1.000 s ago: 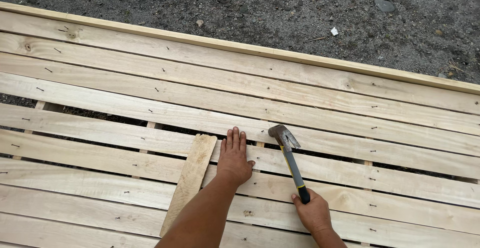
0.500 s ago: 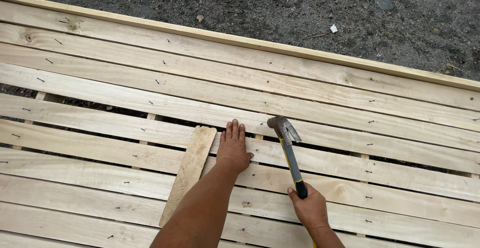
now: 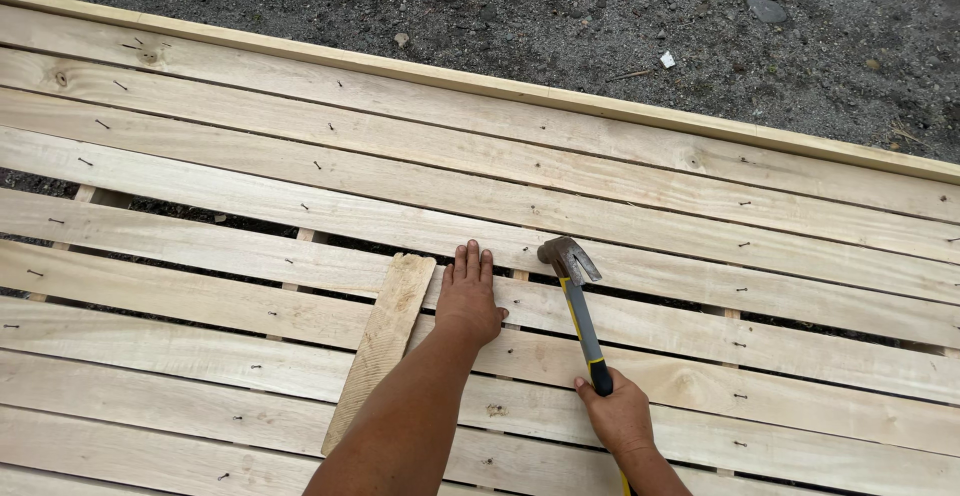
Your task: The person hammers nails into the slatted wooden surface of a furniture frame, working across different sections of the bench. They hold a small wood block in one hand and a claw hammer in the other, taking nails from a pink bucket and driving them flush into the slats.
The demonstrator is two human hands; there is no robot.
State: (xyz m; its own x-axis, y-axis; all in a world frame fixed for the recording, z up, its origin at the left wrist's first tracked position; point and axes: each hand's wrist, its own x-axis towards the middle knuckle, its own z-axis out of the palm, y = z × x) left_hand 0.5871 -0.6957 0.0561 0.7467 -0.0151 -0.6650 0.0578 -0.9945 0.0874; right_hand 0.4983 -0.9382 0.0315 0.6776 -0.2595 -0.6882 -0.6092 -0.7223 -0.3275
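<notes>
From up here I lose both forearms at the bottom edge of the frame, and the tail of the claw hammer (image 3: 578, 314) is buried inside my right hand (image 3: 618, 414), which is wrapped tight around the black grip low and right of centre; only a sliver of yellow shows below the wrist. The steel head sits just right of centre, resting on or just above a slat; I cannot tell whether it touches the wood, nor make out any nail under it. My left hand (image 3: 468, 298) lies flat at centre, fingers straight and close together, palm pressed on a slat and gripping nothing, its fingertips reaching the dark gap above. Just left of it a short loose board (image 3: 380, 346) lies diagonally across the slats, its lower end partly covered by my left forearm. The slatted wooden panel (image 3: 300, 171) fills most of the view and runs off the left, right and bottom edges; small nails dot it, many bent or lying over, too small to read closely. Cross pieces beneath show only as pale stubs through the gaps. Gravelly ground (image 3: 560, 16) with a flat stone (image 3: 766, 7) and a white scrap (image 3: 667, 59) spans the top.
</notes>
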